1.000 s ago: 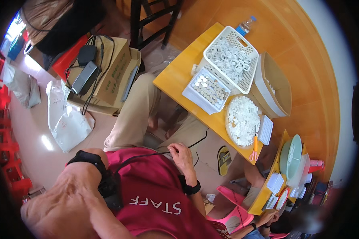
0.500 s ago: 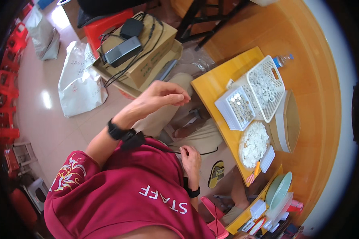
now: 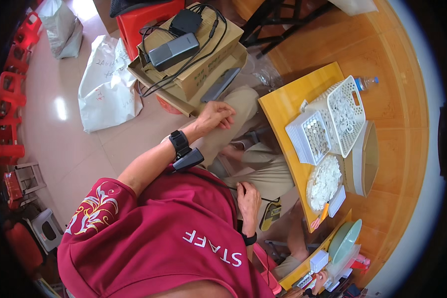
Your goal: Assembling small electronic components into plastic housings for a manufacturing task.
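My left hand [image 3: 216,115] rests over my left thigh [image 3: 238,102], fingers loosely curled inward, nothing visible in them. On that wrist sits a black strap [image 3: 180,143] with a dark box-shaped device [image 3: 188,160] beside it. My right hand [image 3: 248,199] lies lower, by my other thigh [image 3: 263,174], its fingers bent around a thin black cable [image 3: 269,200] that shows on both sides of the hand. A black band [image 3: 249,239] circles the right wrist. Neither hand touches the wooden table [image 3: 278,102] to the right.
The table carries a white basket of small clear parts [image 3: 343,111], a tray of round pieces [image 3: 314,136], a bowl of white pieces [image 3: 324,181] and an orange-handled tool [image 3: 325,212]. Cardboard boxes [image 3: 211,64] hold a grey device [image 3: 174,51]. Another person's hand [image 3: 320,281] works lower right.
My left hand has come down onto the thigh and its wrist has turned. The right hand keeps its hold on the cable. Another person's hand has appeared at lower right. The view has shifted slightly.
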Demonstrator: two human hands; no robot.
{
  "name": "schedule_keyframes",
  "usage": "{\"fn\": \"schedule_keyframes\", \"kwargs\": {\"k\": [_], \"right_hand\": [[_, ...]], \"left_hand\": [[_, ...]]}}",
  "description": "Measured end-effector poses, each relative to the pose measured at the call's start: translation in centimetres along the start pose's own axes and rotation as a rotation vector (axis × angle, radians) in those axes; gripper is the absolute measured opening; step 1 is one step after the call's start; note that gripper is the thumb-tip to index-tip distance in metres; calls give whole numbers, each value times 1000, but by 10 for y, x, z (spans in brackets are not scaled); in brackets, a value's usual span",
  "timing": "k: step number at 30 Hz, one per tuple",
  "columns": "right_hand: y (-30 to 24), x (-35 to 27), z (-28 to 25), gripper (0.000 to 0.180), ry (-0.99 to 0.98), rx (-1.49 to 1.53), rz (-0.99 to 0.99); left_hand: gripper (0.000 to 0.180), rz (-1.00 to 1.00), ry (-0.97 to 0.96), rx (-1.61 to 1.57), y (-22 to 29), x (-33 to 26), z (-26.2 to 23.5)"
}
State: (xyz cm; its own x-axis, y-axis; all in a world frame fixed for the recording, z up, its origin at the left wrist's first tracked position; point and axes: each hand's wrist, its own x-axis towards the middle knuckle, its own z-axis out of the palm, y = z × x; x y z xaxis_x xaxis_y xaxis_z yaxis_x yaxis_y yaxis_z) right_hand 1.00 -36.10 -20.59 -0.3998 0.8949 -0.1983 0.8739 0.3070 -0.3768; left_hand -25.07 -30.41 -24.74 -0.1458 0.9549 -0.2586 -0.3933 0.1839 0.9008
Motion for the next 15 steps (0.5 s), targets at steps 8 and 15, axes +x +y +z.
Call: {"fn": "schedule_keyframes", "kwargs": {"k": [8,15], "right_hand": [[12,-8,-9,22,0,64,17],[27,-8,-16,20,29,131,2]], "left_hand": [[19,40,151,-4,-1,-8,19],[19,48,156,-10,1,-4,39]]}}
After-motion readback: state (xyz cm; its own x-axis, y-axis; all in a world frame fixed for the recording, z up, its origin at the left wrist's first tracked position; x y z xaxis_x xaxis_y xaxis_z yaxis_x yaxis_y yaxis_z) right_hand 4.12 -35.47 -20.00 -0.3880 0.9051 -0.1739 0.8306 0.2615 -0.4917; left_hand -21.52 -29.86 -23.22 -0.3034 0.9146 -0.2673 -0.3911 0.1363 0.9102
